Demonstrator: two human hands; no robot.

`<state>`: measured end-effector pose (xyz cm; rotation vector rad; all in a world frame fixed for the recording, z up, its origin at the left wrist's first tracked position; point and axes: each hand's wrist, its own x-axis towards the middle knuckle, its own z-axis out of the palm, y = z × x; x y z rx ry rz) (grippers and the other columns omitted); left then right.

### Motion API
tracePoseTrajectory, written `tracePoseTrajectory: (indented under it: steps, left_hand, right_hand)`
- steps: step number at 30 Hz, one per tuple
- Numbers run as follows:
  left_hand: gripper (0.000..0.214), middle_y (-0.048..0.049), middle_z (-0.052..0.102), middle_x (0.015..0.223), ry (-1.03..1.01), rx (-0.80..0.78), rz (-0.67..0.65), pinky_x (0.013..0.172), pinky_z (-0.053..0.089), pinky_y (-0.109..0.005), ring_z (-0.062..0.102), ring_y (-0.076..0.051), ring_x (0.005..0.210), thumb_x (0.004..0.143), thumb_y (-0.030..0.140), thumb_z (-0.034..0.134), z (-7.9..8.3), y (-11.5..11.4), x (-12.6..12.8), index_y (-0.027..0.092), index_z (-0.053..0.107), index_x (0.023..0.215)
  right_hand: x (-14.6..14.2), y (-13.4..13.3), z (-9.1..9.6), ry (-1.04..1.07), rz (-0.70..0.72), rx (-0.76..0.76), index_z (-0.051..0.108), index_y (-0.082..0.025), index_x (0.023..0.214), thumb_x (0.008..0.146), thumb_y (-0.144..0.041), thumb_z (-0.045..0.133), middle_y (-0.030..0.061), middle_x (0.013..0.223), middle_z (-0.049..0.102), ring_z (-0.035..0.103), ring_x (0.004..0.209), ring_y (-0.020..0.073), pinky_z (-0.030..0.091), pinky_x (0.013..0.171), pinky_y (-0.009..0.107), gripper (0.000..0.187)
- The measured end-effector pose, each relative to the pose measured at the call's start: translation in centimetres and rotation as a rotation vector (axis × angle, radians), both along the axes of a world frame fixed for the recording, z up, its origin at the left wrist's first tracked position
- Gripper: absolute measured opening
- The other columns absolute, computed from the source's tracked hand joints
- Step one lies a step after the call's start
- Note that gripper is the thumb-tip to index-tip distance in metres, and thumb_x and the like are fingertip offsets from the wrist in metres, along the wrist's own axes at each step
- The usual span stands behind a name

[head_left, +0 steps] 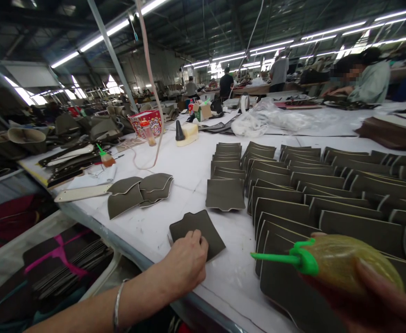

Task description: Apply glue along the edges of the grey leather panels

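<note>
My left hand [188,259], with a bracelet on its wrist, is closed with bent fingers on the near part of a dark olive leather piece [194,226] at the table's front edge. Its fingertips are partly hidden. Held in my right hand [369,296] is a yellowish squeeze glue bottle [352,259], its green nozzle pointing left over the table. Below and behind the bottle, rows of overlapping dark leather pieces [279,201] with pale edges cover the table's right side. Several similar leather pieces [138,192] lie in a small overlapping group left of centre.
A second glue bottle [105,157] stands at the left beside stacked strips [69,159]. Further back are a red patterned box [147,122], a black cone on a pale block [187,134], and clear plastic wrap [258,118]. A bin [107,273] sits below the table edge. Other people work behind.
</note>
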<state>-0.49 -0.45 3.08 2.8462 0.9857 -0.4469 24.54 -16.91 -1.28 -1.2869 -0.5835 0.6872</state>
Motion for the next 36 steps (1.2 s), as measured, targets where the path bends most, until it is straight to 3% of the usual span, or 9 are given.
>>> tracePoseTrajectory:
  steps: [3,9,13,17,23,29,36]
  left_hand:
    - [0.033,-0.0169,0.059,0.102,0.009,0.034,-0.012,0.076,0.054,-0.040,0.059,-0.029,0.091,0.075,0.017,0.050,-0.3,0.0,0.7,0.008,0.061,0.104]
    - [0.036,-0.0150,0.064,0.099,-0.024,0.037,-0.070,0.070,0.053,-0.041,0.065,-0.028,0.081,0.081,0.013,0.043,-0.4,1.1,1.1,0.009,0.058,0.114]
    - [0.033,-0.0109,0.067,0.094,-0.128,-0.033,-0.038,0.073,0.052,-0.040,0.067,-0.028,0.081,0.083,0.013,0.041,-0.2,2.1,1.6,0.015,0.059,0.111]
    - [0.032,-0.0090,0.069,0.090,-0.211,-0.106,-0.018,0.075,0.050,-0.037,0.068,-0.028,0.083,0.085,0.014,0.039,-0.3,2.6,2.1,0.017,0.060,0.109]
    - [0.038,-0.0073,0.072,0.097,-0.312,-0.179,0.014,0.079,0.050,-0.035,0.068,-0.027,0.090,0.085,0.015,0.039,-0.8,3.0,1.4,0.022,0.063,0.114]
    - [0.041,-0.0088,0.072,0.096,-0.345,-0.177,0.005,0.077,0.051,-0.036,0.069,-0.028,0.087,0.083,0.016,0.040,-1.4,3.4,1.2,0.020,0.063,0.116]
    - [0.039,-0.0084,0.071,0.094,-0.321,-0.124,-0.001,0.072,0.052,-0.038,0.069,-0.028,0.081,0.086,0.020,0.039,-1.7,3.5,1.1,0.022,0.062,0.117]
  right_hand:
    - [-0.1,0.1,0.3,0.369,-0.052,-0.027,0.068,-0.038,0.120,0.085,-0.042,0.064,0.0014,0.123,0.067,0.063,0.107,0.0369,0.064,0.076,0.043,0.035]
    - [-0.6,0.3,1.0,0.392,-0.101,-0.091,0.071,-0.032,0.110,0.070,-0.048,0.073,0.0076,0.113,0.072,0.066,0.102,0.0400,0.064,0.069,0.040,0.043]
    - [-1.2,1.3,2.1,0.127,-0.095,-0.074,0.067,-0.028,0.113,0.062,-0.049,0.081,0.0093,0.105,0.073,0.070,0.093,0.0357,0.062,0.067,0.031,0.057]
    - [-1.8,2.8,3.1,-0.323,-0.007,-0.079,0.061,-0.027,0.115,0.068,-0.052,0.079,0.0060,0.094,0.072,0.071,0.076,0.0270,0.060,0.061,0.026,0.056]
    - [-2.7,4.6,2.8,-0.791,0.080,-0.128,0.055,-0.029,0.120,0.080,-0.048,0.071,0.0046,0.109,0.066,0.068,0.089,0.0251,0.057,0.074,0.029,0.048]
    - [-4.1,6.3,2.3,-0.917,0.122,-0.114,0.054,-0.030,0.120,0.081,-0.046,0.069,0.0033,0.113,0.065,0.066,0.091,0.0250,0.053,0.078,0.032,0.045]
    - [-5.0,6.2,2.5,-0.998,0.174,-0.080,0.054,-0.032,0.119,0.085,-0.038,0.061,0.0020,0.119,0.060,0.061,0.103,0.0258,0.047,0.087,0.034,0.035]
